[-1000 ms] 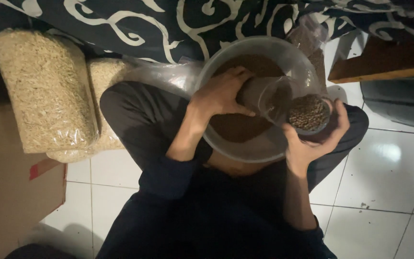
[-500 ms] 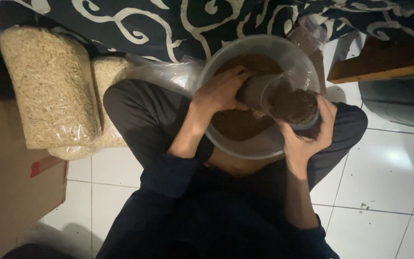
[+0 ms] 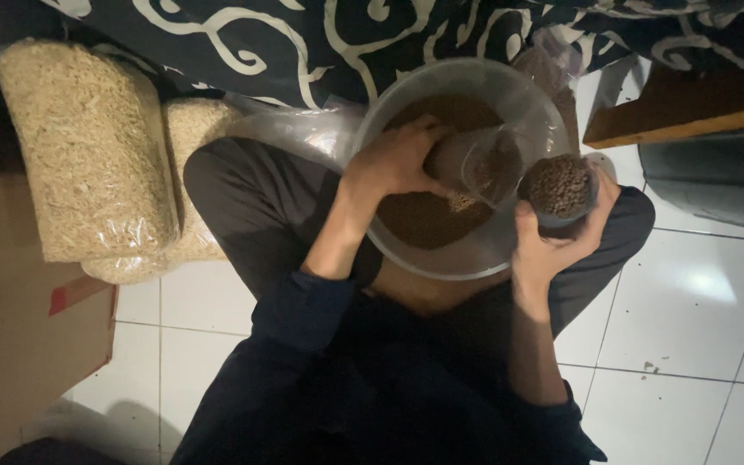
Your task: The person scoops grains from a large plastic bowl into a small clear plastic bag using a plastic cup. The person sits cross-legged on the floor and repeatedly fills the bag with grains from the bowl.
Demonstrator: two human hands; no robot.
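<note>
white floor tiles [image 3: 691, 301] below; left hand [image 3: 393, 159] grips a clear cup [image 3: 475, 164] lying sideways, mouth toward the right hand [image 3: 553, 245], which clasps an upright filled cup [image 3: 559, 188].

One head-worn camera looks steeply down, close over the lap (no second view), patterned cloth [image 3: 320, 34] at twelve o'clock.

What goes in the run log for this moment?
left hand: holds clear cup in bowl | right hand: holds filled cup at rim | contents: brown pellets
</note>
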